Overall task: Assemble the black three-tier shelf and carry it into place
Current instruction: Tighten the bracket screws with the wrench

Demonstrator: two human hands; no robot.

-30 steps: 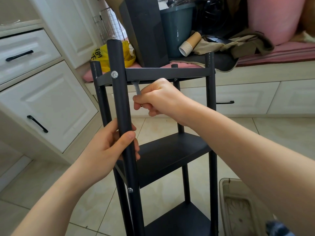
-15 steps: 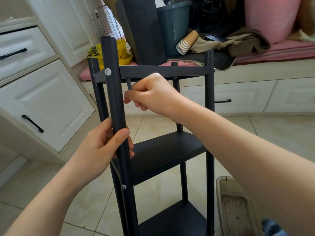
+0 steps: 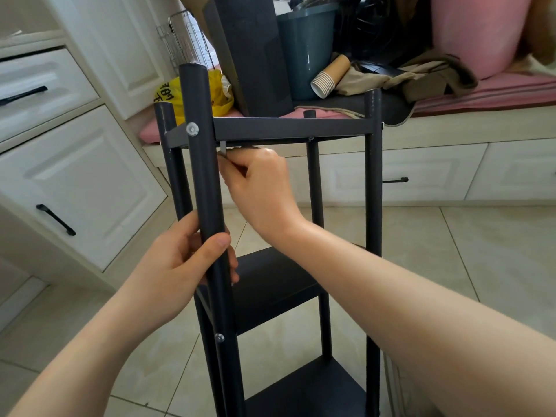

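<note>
- Shelf (image 3: 288,132) stands upright on floor (image 3: 451,251); 3 tiers fitted.
- Left hand (image 3: 177,266) grips front post (image 3: 204,176).
- Right hand (image 3: 258,188) pinches small wrench (image 3: 223,148) under top tier.
- Judged outstanding: final tightening, carrying.

**A lived-in room at home**

Cream panelled cabinets (image 3: 75,188) with black handles line 2 walls above a beige tiled floor (image 3: 481,251). A built-in bench (image 3: 436,127) carries a pink cushion (image 3: 496,91) and household clutter (stacked paper cups (image 3: 329,75), a yellow bag (image 3: 219,97)).
</note>
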